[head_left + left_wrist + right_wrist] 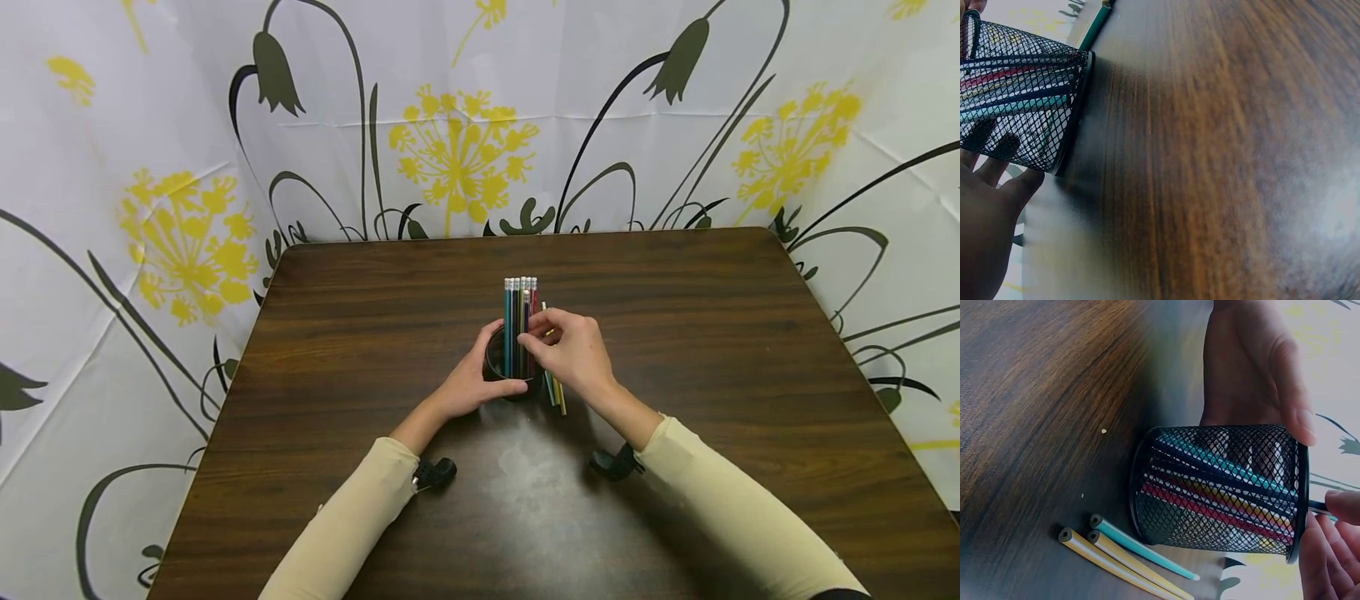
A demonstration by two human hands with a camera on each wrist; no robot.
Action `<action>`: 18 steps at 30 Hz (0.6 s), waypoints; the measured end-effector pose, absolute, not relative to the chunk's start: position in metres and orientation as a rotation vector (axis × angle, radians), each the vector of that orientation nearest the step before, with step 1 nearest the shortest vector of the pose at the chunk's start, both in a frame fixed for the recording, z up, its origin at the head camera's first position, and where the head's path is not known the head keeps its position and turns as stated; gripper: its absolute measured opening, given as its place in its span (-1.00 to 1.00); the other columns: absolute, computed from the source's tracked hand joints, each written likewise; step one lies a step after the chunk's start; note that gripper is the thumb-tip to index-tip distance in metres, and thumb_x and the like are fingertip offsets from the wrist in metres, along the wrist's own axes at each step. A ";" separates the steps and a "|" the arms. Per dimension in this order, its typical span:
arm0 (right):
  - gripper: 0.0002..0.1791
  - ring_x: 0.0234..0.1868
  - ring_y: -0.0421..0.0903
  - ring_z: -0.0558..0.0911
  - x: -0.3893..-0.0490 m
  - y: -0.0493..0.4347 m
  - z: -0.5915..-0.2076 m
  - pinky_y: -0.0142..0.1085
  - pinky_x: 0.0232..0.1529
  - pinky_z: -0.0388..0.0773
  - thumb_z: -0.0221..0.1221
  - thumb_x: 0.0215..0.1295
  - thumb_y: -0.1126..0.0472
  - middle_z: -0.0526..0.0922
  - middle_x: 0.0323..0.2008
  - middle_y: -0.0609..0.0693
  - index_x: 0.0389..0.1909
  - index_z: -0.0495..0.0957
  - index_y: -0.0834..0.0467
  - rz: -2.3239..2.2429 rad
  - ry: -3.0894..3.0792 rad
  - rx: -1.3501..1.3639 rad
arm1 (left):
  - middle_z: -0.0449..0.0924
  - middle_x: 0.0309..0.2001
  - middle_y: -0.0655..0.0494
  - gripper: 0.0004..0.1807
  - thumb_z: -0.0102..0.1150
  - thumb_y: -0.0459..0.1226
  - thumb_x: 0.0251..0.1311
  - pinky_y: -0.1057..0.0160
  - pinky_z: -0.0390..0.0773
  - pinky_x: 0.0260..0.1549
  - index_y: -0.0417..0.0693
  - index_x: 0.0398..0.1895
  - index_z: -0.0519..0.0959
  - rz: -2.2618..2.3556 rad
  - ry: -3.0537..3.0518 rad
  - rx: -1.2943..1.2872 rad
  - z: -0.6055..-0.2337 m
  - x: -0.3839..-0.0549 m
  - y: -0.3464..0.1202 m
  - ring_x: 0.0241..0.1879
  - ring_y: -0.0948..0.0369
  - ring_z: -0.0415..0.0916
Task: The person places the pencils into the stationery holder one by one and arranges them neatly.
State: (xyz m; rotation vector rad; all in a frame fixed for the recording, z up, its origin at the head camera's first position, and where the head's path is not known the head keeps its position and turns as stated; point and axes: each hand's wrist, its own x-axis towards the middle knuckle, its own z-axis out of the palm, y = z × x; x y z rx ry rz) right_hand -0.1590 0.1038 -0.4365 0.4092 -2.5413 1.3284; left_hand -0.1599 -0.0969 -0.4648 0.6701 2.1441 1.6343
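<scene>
A black wire-mesh pencil cup (pixel 1163 525) stands upright on the table. My left hand (pixel 467 381) grips it from the left, thumb by the near side of the rim. Several pencils (pixel 510 325) stand inside the cup with their eraser ends up; teal, dark, yellow and red ones show through the mesh. Over the rim, my right hand (pixel 576 348) pinches a dark pencil (pixel 527 307) whose top sits slightly lower than the others. How deep its hidden lower end reaches, I cannot tell. In the left wrist view the left hand (pixel 988 206) is partly cut off.
To the right of the cup lie a teal pencil (pixel 1145 549) and two yellow pencils (pixel 1116 567), partly under the right hand in the head view. The brown wood-grain table (pixel 360 300) ends at a flowered curtain (pixel 322 167). Small pale specks dot the tabletop.
</scene>
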 end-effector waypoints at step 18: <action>-0.84 -0.54 -0.21 0.64 -0.168 0.097 -0.437 -0.30 -0.53 0.55 0.45 0.10 0.15 0.69 -0.50 -0.08 -0.40 0.69 0.12 1.196 -2.577 0.257 | 0.36 0.26 -0.04 0.01 0.42 -0.17 0.13 -0.11 0.31 0.19 0.32 0.52 -0.06 1.637 2.191 0.657 -0.487 -0.168 -0.096 0.14 0.05 0.43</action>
